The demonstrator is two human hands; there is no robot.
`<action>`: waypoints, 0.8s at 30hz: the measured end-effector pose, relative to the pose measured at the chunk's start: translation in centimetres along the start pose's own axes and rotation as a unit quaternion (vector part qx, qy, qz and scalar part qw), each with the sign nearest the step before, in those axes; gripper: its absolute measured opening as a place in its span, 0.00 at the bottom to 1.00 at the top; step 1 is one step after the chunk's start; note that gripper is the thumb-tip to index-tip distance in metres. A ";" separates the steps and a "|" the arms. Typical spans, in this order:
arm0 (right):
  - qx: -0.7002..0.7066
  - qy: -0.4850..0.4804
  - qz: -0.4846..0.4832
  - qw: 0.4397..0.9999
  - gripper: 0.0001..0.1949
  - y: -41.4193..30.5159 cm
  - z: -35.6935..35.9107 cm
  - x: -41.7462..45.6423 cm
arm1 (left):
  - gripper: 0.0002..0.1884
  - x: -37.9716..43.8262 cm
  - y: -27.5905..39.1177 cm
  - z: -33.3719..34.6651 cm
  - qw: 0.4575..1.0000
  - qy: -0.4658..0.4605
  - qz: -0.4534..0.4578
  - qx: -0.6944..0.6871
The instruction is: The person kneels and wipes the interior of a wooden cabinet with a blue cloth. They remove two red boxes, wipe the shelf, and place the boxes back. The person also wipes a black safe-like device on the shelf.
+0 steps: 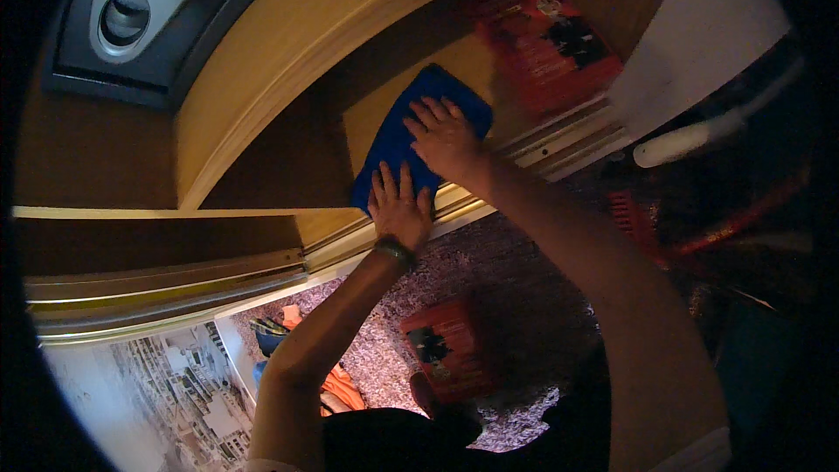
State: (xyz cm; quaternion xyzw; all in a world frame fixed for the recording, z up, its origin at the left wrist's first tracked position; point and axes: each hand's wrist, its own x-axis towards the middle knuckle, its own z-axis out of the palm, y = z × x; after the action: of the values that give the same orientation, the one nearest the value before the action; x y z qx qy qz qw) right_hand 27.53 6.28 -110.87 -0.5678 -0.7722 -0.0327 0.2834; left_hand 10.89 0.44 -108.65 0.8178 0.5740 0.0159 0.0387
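Note:
A folded blue cloth (432,101) lies on the floor of a wooden wardrobe compartment, close to its front edge. My left hand (401,210), with a dark band at the wrist, rests on the near end of the cloth, fingers spread. Higher up on the same cloth, my right hand (449,141) presses flat with its fingers slightly apart. Neither hand grips anything. Right of the cloth, inside the compartment, sits a red box (550,46) with a dark picture and printing.
Sliding-door tracks (459,200) run along the compartment's front edge. A dark safe with a keypad and knob (124,18) stands on the upper left shelf. Another red box (446,351) sits on the carpet (380,334). Orange fabric (342,388) lies nearby; a white panel (708,33) stands right.

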 end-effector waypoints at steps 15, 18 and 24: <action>0.008 -0.076 0.068 0.995 0.18 -0.5 2.0 6.1 | 0.28 9.2 -2.7 -2.5 0.987 -0.057 -0.147 -0.012; 0.048 -0.075 0.026 0.996 0.14 -1.2 0.7 3.9 | 0.27 6.4 -2.7 -2.6 0.992 -0.065 -0.104 -0.027; 0.114 -0.140 -0.056 0.982 0.13 -3.4 -3.3 -1.5 | 0.28 -3.3 -3.3 -1.7 0.998 -0.038 0.026 -0.039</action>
State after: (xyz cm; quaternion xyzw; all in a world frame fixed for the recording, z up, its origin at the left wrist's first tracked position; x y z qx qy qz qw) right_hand 26.08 2.55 -107.92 -0.4867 -0.8334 0.1190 0.2333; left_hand 6.55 -1.47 -107.15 0.8304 0.5495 0.0081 0.0916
